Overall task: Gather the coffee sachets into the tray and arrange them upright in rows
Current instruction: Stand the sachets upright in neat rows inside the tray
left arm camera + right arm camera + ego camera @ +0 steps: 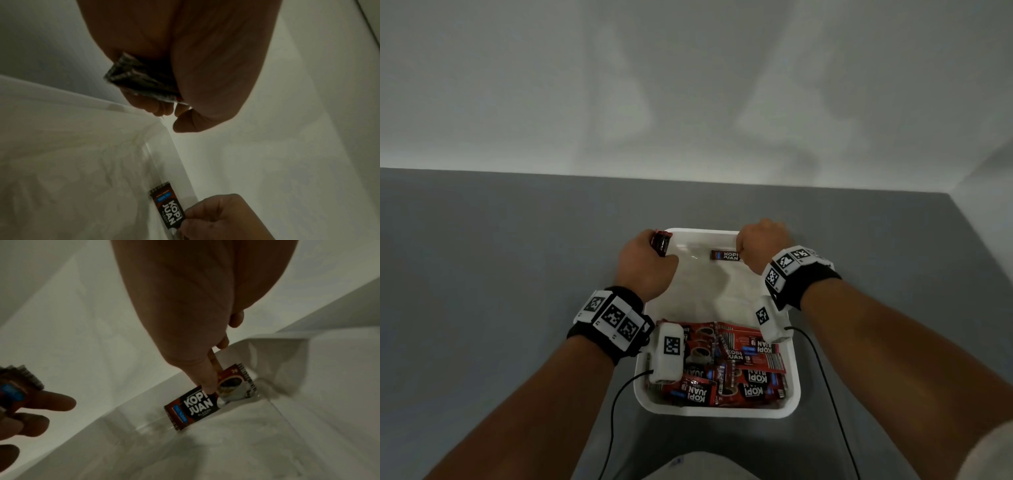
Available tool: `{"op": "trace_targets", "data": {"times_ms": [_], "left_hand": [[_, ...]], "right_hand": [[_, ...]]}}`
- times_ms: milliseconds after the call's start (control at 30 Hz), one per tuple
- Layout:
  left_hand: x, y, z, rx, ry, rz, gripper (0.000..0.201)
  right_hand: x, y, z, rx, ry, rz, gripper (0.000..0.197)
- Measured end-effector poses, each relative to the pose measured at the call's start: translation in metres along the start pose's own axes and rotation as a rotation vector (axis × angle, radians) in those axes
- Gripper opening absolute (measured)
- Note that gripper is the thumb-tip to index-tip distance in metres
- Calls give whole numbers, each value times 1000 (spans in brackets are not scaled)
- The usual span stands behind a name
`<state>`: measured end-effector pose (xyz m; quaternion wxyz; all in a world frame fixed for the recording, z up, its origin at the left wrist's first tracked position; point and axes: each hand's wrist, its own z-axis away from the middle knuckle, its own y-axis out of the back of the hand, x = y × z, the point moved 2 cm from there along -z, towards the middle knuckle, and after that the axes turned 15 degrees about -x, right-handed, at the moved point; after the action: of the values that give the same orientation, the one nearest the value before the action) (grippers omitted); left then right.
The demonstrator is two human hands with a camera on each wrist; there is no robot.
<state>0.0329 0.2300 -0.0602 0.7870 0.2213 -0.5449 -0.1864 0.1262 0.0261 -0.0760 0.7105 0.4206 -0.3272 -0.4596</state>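
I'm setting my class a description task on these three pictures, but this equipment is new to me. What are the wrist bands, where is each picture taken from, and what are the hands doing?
No machine: a person's bare hands. The black wristbands with black-and-white square markers carry cameras. One picture comes from a head camera looking down; the other two look along each hand. On the grey table stands a white rectangular plastic tray, with a pile of red coffee sachets at its near end. The left hand grips a bundle of sachets; the right hand pinches a single sachet by the far wall.
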Motion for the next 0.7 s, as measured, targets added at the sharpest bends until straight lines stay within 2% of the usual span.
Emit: {"op": "trace_targets", "data": {"times_ms": [133,300,500,567,700], "left_hand": [[-4,-5,-3,-32,20,-73,23],[-4,-8,-1,-77,27,-140,14],[-5,-8,2,-93,21,-137,14],[-6,-9,3,-101,10,-110,17],[-8,-11,2,-121,9,-109,15]], "right_hand": [[-3,-3,0,20,-5,111,22],[-8,-4,3,39,2,157,19],[-9,-2,12,101,11,-10,16],[-14,-6,17,54,41,-98,15],[-23,-25,25,-144,112,-149,22]]}}
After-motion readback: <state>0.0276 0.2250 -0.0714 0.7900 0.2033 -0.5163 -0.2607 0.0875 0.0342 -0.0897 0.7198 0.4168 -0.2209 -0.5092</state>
